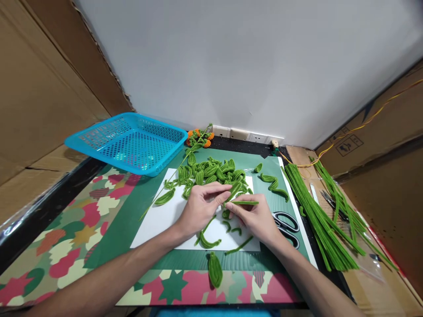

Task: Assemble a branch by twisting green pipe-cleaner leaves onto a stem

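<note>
A cardboard panel (42, 66) stood at the far left, beside a table covering with a colourful pattern (62, 264). A blue basket (135, 145) sat near the wall, to the left of some orange flowers (207, 143) whose long green stem slanted down across a white paper (155, 233). The paper lay on a green sheet (112, 237). A pile of fuzzy leaves (211, 169) covered the far part of the paper.

The left hand (201, 202), over the middle of the paper, pinched the near end of a green leaf (235, 188) between thumb and fingers, just in front of the pile. Below, a loose leaf (215, 270) lay at the near edge of the green sheet. The right hand (256, 215), close beside the left, pinched a short green strip (246, 203) that lay across its fingers. Scissors (280, 223) rested by the right wrist, their blades hidden. Farther right lay a bundle of long green stems (317, 220), then a cardboard box (380, 185).
</note>
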A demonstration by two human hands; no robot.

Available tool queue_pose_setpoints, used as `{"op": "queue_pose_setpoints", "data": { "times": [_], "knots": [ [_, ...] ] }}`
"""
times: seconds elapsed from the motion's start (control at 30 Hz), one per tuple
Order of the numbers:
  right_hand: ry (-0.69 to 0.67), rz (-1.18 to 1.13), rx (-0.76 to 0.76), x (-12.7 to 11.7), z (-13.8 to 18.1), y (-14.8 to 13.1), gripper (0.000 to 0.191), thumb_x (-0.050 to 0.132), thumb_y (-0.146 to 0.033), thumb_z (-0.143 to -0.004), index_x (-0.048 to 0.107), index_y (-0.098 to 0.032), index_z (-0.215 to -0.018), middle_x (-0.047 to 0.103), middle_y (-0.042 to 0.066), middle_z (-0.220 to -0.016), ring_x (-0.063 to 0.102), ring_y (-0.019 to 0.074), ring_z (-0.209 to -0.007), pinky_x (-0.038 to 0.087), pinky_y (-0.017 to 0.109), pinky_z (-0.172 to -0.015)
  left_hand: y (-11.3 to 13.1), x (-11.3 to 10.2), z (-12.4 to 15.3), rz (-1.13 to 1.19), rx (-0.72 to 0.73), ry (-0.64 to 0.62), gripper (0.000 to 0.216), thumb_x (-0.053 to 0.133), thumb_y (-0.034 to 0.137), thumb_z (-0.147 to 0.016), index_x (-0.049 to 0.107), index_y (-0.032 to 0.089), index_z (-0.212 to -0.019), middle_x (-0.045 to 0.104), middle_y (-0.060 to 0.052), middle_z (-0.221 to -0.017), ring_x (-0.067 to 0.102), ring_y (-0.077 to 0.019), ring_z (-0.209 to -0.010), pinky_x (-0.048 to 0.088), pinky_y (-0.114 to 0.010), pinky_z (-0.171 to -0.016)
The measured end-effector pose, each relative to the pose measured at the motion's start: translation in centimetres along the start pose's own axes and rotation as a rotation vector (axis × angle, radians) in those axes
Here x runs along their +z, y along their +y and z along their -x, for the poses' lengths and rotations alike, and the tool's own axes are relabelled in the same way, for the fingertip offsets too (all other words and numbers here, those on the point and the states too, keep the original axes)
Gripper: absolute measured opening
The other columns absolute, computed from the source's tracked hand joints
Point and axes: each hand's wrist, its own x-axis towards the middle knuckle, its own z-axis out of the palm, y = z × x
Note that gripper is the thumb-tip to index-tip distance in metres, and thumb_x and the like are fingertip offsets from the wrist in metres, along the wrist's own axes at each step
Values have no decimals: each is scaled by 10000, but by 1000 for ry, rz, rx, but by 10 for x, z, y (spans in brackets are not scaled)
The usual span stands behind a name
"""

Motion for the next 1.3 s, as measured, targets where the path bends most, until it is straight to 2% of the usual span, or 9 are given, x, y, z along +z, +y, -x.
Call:
{"op": "queue_pose_setpoints", "data": {
  "times": [0.1,0.2,0.43,0.57,0.77,0.87,1.03,1.17,1.3],
  "knots": [
    [48,-64,23,-5,-3,0,357,842,-452,-839,744,-150,-676,670,9,-575,486,83,-392,367,210,-394,-2,-1,-3,25,-54,43,150,821,221,-849,865,168,-981,829,-71,-894,768,-197,-828,611,-250,-729],
    [77,-70,-33,-7,-2,-2,337,858,-448,-825,751,-158,-691,685,11,-581,524,98,-398,408,218,-406,-1,0,-4,58,-86,20,158,844,238,-825,864,166,-964,839,-74,-878,784,-204,-798,632,-257,-714],
    [184,125,-198,-7,6,-5,270,829,-378,-873,722,-177,-726,622,-22,-589,496,96,-504,416,226,-503,0,3,-1,241,-262,-85,291,890,346,-785,850,137,-982,823,-84,-813,761,-210,-593,655,-305,-573],
    [179,143,-205,-8,6,-5,278,814,-368,-891,683,-184,-728,610,-30,-603,498,98,-521,408,228,-515,-2,2,0,167,-191,-136,210,838,322,-850,861,150,-969,795,-78,-833,724,-173,-621,596,-253,-537],
    [179,51,-187,-7,4,-7,363,749,-404,-952,621,-191,-687,572,-43,-531,489,98,-465,385,232,-478,1,2,2,26,-59,-156,150,759,228,-924,868,169,-1008,749,-64,-827,649,-143,-706,517,-226,-592],
    [193,6,-195,-6,5,-8,353,765,-398,-940,635,-191,-686,587,-39,-537,508,105,-456,402,242,-479,5,3,2,1,-64,-171,144,753,223,-930,867,172,-1001,734,-56,-814,638,-140,-693,501,-231,-596],
    [307,44,-232,-1,9,-9,330,763,-363,-942,687,-192,-670,593,-22,-560,504,118,-487,409,270,-511,8,3,3,-53,-65,-183,120,748,198,-922,861,164,-943,754,-67,-828,669,-161,-717,520,-253,-635],
    [321,55,-245,0,10,-12,424,735,-356,-961,652,-202,-575,588,-13,-526,501,123,-480,429,283,-521,7,4,6,-71,-64,-164,163,756,246,-928,855,172,-1035,768,-71,-859,680,-175,-746,523,-265,-650],
    [325,-13,-261,-3,8,-11,404,751,-355,-957,677,-202,-590,604,-17,-508,518,116,-448,451,279,-512,7,4,7,-58,-95,-168,245,811,314,-893,841,190,-1102,800,-72,-960,713,-204,-884,549,-300,-802]
  ]
}}
